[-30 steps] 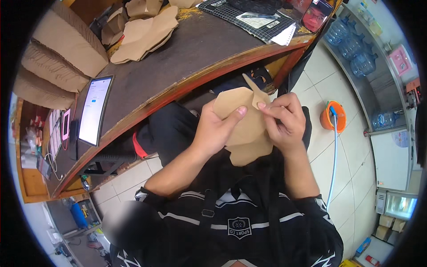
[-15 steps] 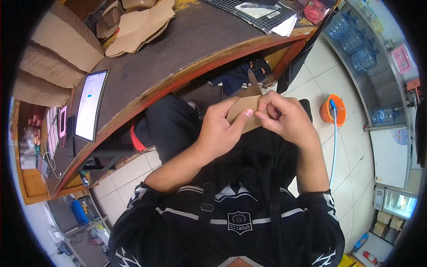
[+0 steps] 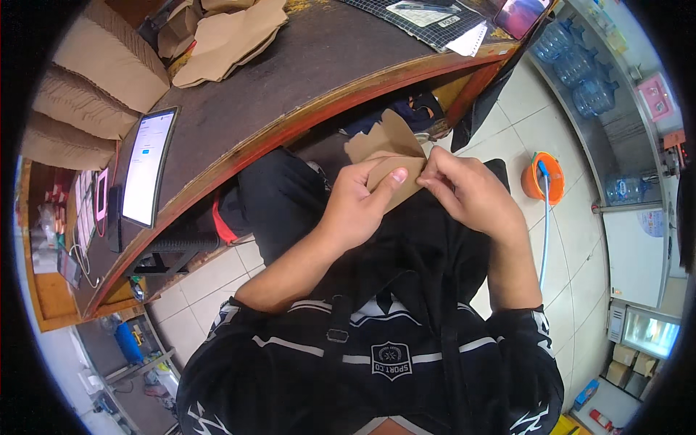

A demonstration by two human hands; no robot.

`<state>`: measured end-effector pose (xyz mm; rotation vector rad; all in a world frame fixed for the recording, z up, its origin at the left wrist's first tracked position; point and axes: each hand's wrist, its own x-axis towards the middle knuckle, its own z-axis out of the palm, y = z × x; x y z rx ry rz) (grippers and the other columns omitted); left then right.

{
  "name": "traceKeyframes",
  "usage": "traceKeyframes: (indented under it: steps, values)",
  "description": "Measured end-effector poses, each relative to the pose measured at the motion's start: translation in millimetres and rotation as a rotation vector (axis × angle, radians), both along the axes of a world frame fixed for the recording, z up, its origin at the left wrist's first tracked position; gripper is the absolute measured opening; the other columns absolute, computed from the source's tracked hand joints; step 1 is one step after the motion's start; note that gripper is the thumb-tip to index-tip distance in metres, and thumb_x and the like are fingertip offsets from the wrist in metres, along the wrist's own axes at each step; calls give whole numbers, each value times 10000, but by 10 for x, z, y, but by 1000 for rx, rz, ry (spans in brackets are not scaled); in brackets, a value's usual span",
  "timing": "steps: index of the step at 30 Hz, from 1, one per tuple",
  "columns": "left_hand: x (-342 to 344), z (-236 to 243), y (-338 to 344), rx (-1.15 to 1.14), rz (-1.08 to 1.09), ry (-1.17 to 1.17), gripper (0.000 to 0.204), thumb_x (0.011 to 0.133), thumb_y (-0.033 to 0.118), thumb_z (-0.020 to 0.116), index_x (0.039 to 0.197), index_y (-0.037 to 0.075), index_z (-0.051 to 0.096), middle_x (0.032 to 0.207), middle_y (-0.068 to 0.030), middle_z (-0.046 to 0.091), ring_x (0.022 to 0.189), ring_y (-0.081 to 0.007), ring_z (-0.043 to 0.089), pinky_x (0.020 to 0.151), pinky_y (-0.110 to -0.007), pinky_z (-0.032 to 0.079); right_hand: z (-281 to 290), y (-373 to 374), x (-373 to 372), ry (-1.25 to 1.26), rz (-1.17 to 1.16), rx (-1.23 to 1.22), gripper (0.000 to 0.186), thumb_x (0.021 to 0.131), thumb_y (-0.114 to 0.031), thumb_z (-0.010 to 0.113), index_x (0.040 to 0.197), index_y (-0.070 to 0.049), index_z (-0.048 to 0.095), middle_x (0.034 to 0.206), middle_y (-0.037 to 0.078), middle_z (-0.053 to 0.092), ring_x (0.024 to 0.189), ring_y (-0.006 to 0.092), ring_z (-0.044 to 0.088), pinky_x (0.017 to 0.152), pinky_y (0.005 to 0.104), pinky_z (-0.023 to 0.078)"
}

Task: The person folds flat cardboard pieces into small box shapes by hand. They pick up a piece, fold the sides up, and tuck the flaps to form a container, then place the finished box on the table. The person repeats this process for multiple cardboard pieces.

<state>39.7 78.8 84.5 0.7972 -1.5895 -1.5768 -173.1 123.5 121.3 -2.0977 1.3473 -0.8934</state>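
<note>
Steadying hand: our left hand [image 3: 355, 194] grasps the brown card piece [image 3: 391, 138], thumb on top and fingers underneath — probably so that its overlapping layers do not slip.
Pinching hand: our right hand [image 3: 470, 192] nips the piece's right edge between thumb and forefinger; we judge that such a light hold suits small adjustments along the edge.
Card piece: it is off the desk [image 3: 304, 80], in the air above our lap [image 3: 428, 254], beyond the near edge; a wavy-edged flap spreads toward the desk, and a narrower part lies under our left thumb.
Card pile: flat brown cut-outs [image 3: 225, 51] lie toward the far edge, beside bent card shapes [image 3: 177, 32] — whether those contain anything, we cannot tell.
Tall card bundles: these bundles [image 3: 109, 65] stand at the desk's left end, perhaps upright to save room.
Lit tablet: the tablet [image 3: 148, 167] rests along the near edge at the left, its screen facing up where we could glance at it.
Orange bucket: on the floor right of the desk, the bucket [image 3: 533, 190] holds the blue end of a long pole [image 3: 544, 239]; any liquid is unclear.
Water jugs: clear bluish jugs [image 3: 594, 98] sit on a shelf, their fill uncertain.
</note>
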Motion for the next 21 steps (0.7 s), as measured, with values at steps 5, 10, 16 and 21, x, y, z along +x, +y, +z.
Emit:
traceKeyframes:
  steps: [5,10,16,21]
  values:
    - [85,-68,-34,250,-110,106,330,1072,265,625,1190,-28,723,1027,-34,753,910,-72,660,814,-254,523,44,56,-60,-7,59,41,172,935,-38,661,991,-39,499,839,183,650,854,412,668,698,476,499]
    - [73,-234,-20,377,-136,229,361,1060,314,638,1193,-13,717,1051,-77,759,914,-127,717,805,-286,571,-38,53,33,91,7,-5,107,940,-27,654,959,-30,549,859,159,666,864,395,675,720,451,520]
    - [37,-249,-45,397,-135,280,376,1073,305,611,1237,-25,687,1121,-106,750,959,-144,723,839,-296,573,-89,95,138,145,-111,-123,173,957,-92,670,974,-68,500,780,129,627,747,360,652,670,440,495]
    - [71,-91,-2,387,-177,350,406,1085,335,590,1247,-22,696,1083,-67,755,929,-97,703,822,-262,554,-115,106,13,-504,-176,262,422,871,-143,862,896,-104,443,719,-57,400,666,56,341,602,236,317]
